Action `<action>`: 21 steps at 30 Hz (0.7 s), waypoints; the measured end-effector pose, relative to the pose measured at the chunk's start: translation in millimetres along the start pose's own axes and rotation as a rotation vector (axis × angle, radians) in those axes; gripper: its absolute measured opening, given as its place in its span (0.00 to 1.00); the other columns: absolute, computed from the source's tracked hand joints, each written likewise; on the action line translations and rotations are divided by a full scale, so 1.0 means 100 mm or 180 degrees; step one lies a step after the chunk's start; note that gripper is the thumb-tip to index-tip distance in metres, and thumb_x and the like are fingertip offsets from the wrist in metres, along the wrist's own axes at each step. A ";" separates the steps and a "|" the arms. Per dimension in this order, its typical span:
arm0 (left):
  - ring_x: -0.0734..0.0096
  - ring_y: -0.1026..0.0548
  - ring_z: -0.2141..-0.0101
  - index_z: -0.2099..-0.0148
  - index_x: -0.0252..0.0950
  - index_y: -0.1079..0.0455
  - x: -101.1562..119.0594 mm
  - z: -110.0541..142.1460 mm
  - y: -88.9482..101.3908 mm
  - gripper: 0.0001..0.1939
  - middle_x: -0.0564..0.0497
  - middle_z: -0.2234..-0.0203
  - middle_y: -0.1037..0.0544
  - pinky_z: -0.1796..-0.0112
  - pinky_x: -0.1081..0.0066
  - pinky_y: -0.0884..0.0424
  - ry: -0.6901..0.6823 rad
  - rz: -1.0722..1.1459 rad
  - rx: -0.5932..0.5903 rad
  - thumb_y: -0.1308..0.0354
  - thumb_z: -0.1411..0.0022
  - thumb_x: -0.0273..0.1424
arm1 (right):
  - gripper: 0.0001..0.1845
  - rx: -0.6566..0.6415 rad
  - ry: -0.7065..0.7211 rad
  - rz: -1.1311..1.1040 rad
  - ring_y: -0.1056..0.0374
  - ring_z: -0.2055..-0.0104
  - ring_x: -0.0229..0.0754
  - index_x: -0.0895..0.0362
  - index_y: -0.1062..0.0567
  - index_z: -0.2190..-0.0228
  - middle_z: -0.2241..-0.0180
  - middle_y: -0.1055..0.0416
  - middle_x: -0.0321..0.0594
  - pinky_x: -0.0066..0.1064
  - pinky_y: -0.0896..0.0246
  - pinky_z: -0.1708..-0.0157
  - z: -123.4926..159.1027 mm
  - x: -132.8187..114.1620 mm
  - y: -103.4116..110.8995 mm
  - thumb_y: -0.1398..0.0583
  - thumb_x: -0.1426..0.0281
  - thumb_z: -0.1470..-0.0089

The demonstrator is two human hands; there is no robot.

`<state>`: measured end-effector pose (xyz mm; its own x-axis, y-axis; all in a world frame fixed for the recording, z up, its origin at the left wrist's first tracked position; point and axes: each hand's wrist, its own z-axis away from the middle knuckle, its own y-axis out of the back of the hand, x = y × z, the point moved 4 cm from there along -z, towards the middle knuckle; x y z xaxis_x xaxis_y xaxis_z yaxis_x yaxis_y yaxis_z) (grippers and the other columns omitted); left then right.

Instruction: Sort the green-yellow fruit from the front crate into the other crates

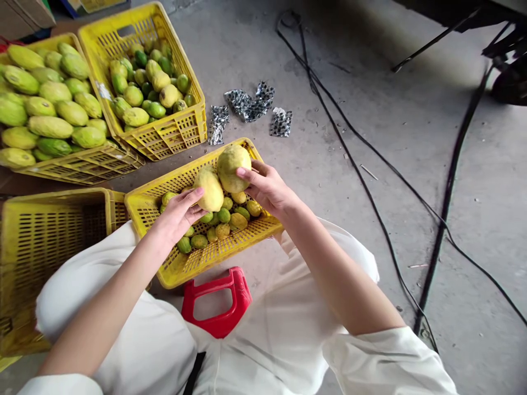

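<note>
My left hand (180,215) holds a yellow, oval, lemon-like fruit (211,189), with the thumb lying on its side. Beside it, my right hand (265,185) grips a rounder yellow-green fruit (234,166). The two fruits touch or nearly touch; I cannot tell which. Both are raised over a yellow plastic crate (181,269) between my knees. Several smaller green and yellow fruits (223,215) lie in its bottom, partly hidden by my hands and the held fruits.
Two yellow crates at the upper left hold larger fruits (51,125) and mixed green and yellow ones (152,82). Another yellow crate (53,225) stands left. Crumpled silvery packaging (249,104) and black cables (349,148) lie on the floor. A red plastic stool (230,318) shows beneath me.
</note>
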<state>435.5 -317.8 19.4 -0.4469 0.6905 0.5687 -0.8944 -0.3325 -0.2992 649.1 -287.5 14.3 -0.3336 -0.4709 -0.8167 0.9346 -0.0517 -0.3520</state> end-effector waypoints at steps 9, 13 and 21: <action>0.47 0.12 0.42 0.59 0.36 0.20 0.01 0.04 -0.02 0.13 0.42 0.58 0.09 0.40 0.56 0.14 -0.0040 -0.0003 -0.0022 0.21 0.44 0.25 | 0.15 0.0339 -0.0393 -0.0023 0.17 0.45 0.52 0.51 0.21 0.58 0.56 0.15 0.42 0.42 0.17 0.40 -0.06 0.08 0.03 0.32 0.55 0.40; 0.52 0.14 0.39 0.57 0.36 0.20 0.02 0.06 -0.04 0.07 0.42 0.54 0.10 0.37 0.58 0.16 -0.0010 -0.0059 0.0007 0.27 0.35 0.24 | 0.18 0.0133 -0.0333 0.0037 0.17 0.41 0.53 0.52 0.20 0.59 0.55 0.14 0.42 0.43 0.18 0.37 -0.02 0.06 -0.01 0.27 0.56 0.45; 0.49 0.12 0.43 0.57 0.35 0.20 0.03 0.10 -0.02 0.10 0.41 0.56 0.10 0.43 0.59 0.13 -0.0062 0.0022 0.0084 0.26 0.40 0.23 | 0.27 -0.0081 -0.0163 0.0097 0.18 0.39 0.57 0.54 0.19 0.58 0.56 0.13 0.45 0.47 0.19 0.36 -0.02 0.07 -0.04 0.21 0.52 0.53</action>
<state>435.5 -321.5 29.1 -0.4531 0.6756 0.5816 -0.8914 -0.3542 -0.2829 642.4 -288.9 8.8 -0.2977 -0.5163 -0.8030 0.9406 -0.0145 -0.3393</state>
